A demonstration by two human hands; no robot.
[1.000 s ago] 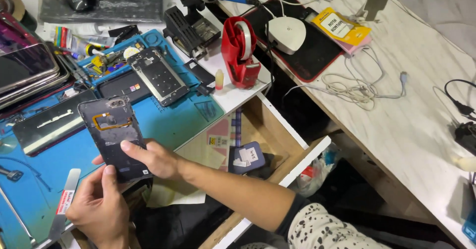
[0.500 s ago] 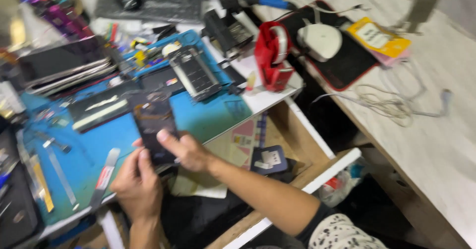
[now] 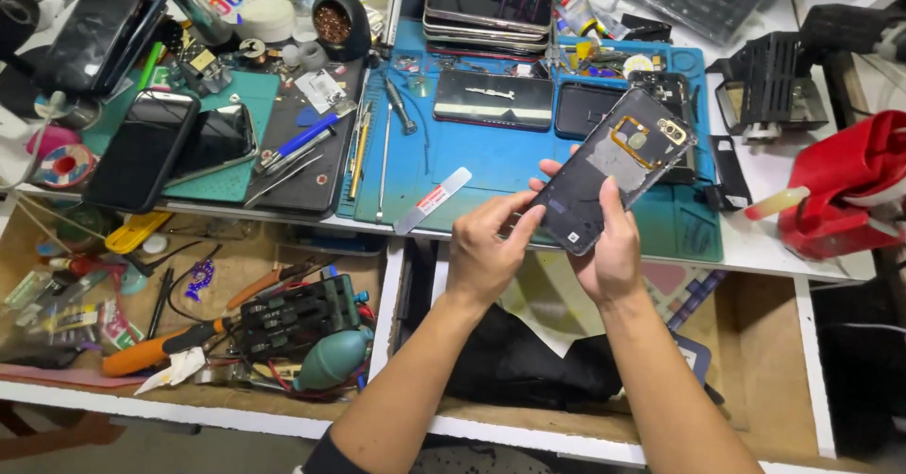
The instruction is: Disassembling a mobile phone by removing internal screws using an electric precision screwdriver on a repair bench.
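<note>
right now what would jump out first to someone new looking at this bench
Both hands, left hand and right hand, hold an opened dark phone above the blue work mat at centre. Far right sits a red tape dispenser; lower left, an open drawer brims with tools.

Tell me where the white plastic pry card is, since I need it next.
In the head view the pry card lies on the blue mat, just left of the left hand, near the mat's front edge beside the long metal tools.
</note>
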